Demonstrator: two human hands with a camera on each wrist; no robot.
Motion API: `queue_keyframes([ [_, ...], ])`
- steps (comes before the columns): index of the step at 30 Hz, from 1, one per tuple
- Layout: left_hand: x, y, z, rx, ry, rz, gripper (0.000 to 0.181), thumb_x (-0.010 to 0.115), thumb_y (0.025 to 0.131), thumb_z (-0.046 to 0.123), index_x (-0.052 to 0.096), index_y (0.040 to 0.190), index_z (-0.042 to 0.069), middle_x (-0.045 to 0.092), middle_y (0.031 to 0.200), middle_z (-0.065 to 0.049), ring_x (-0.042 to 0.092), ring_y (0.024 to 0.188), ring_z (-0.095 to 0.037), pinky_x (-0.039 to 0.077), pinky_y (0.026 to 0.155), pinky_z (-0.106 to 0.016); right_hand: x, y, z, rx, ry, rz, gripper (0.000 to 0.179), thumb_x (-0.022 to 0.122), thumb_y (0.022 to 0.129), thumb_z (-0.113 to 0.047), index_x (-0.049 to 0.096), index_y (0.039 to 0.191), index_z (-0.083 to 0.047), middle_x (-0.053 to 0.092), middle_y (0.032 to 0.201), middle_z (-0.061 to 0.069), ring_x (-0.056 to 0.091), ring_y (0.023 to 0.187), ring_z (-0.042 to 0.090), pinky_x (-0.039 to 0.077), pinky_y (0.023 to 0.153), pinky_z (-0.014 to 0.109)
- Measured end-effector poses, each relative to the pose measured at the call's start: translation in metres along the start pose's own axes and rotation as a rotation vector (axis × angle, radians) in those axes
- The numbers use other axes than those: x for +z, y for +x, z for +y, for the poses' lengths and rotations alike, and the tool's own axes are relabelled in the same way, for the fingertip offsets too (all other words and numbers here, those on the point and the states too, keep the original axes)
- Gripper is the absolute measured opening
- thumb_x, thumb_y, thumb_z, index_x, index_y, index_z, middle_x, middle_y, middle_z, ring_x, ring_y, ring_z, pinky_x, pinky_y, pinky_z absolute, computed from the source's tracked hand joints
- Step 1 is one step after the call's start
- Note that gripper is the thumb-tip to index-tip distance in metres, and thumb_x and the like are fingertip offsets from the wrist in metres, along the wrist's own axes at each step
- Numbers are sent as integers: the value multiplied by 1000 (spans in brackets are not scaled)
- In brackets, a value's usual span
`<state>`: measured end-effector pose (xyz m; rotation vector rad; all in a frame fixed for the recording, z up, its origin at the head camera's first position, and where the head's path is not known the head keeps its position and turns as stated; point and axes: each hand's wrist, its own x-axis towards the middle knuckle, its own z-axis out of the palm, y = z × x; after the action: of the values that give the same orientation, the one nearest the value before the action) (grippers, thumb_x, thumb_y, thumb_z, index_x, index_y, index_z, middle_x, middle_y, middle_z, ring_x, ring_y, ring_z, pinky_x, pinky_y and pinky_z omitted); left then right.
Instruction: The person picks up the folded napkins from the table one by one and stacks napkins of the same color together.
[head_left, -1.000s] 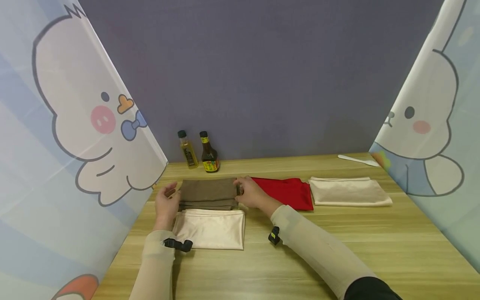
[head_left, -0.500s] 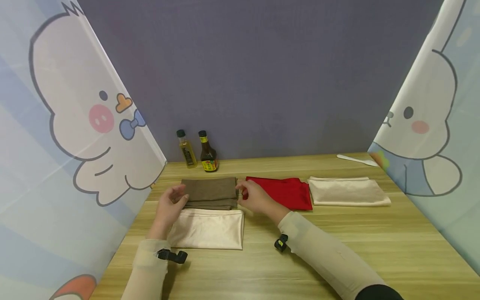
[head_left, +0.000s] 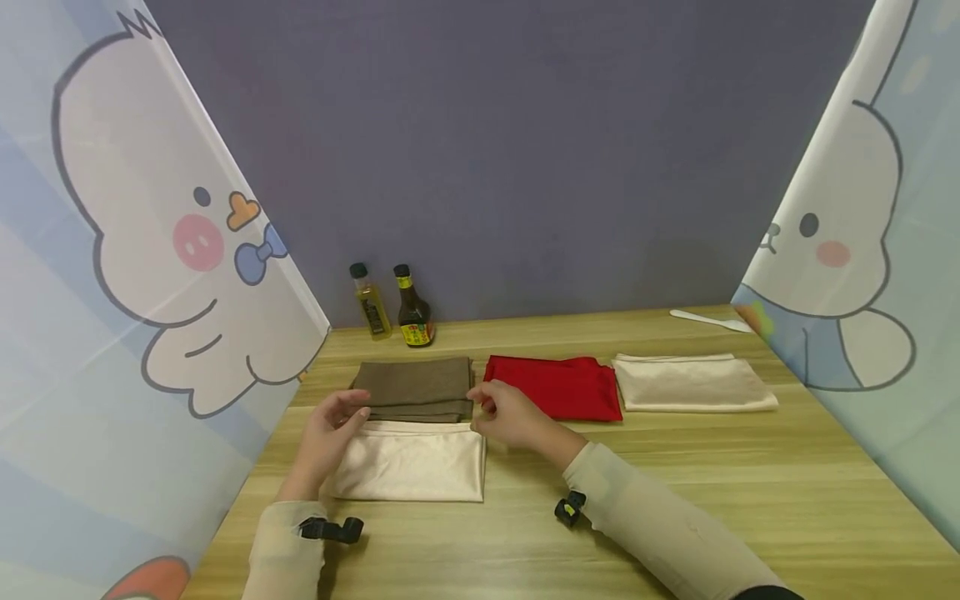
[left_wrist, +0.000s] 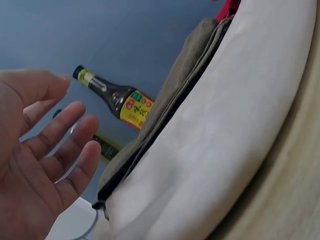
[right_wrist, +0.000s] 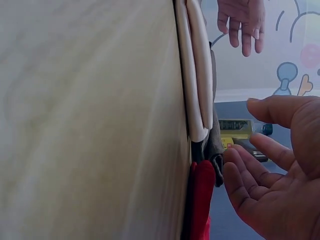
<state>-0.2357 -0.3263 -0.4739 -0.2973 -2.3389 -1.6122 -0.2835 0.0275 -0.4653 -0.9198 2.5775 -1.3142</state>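
My left hand (head_left: pixel 324 433) hovers over the left end of a folded cream satin cloth (head_left: pixel 412 471), near the corner of a folded brown cloth (head_left: pixel 420 383). In the left wrist view its fingers (left_wrist: pixel 82 167) are loosely bent and hold nothing. My right hand (head_left: pixel 517 421) is at the brown cloth's right front corner, overlapping the near-left part of a folded red cloth (head_left: pixel 570 387). The right wrist view shows that hand (right_wrist: pixel 285 175) relaxed, with a gap between thumb and fingers. All the cloths lie flat on the table.
A second cream cloth (head_left: pixel 690 385) lies right of the red one. Behind the brown cloth stand an oil bottle (head_left: pixel 371 307) and a dark sauce bottle (head_left: pixel 415 312). A white plastic utensil (head_left: pixel 708 320) lies at the back right, before the grey back panel (head_left: pixel 525 150).
Both hands have drawn back from the sides of the brown cloth toward the front cream cloth. The cloths have stayed in place; the view has shifted slightly.
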Motion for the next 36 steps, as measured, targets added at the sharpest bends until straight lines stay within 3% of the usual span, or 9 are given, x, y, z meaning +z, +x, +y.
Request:
queue_keyframes([
  [5,-5,-2,-5,20,-18,-3,30,70,102,11,65,129,-3,64,128,-28,66,106,-17,56,85,-22,2,-3,0,-15,-53,-24,49,82,90,-16,65,134,-2,65,131,11,64,113,27,54,97,40],
  [11,-10,-5,-8,22,15,-31,31,72,101,10,66,129,-2,62,130,-32,66,112,-25,52,91,-19,4,-5,-3,-6,-86,-55,45,84,90,-17,67,130,-4,67,127,9,66,108,24,55,92,37],
  [17,-15,-7,-14,-15,116,-82,32,72,102,15,68,129,-3,69,128,-23,67,114,-22,51,92,-18,5,-7,-5,29,-58,-94,44,85,89,-15,69,128,-3,70,126,8,67,107,23,54,91,34],
  [26,-19,-7,-19,-76,163,-137,34,73,101,15,68,130,-2,69,129,-20,64,120,-38,53,92,-22,8,-7,0,67,-63,-122,46,86,88,-14,70,130,-4,70,126,4,67,105,17,55,90,31],
  [36,-18,-8,-23,-139,177,-217,40,76,98,10,65,134,-2,67,130,-20,62,123,-40,53,101,-49,4,-8,-2,63,-109,-127,38,84,89,-12,73,124,-6,72,118,4,68,99,16,55,85,30],
])
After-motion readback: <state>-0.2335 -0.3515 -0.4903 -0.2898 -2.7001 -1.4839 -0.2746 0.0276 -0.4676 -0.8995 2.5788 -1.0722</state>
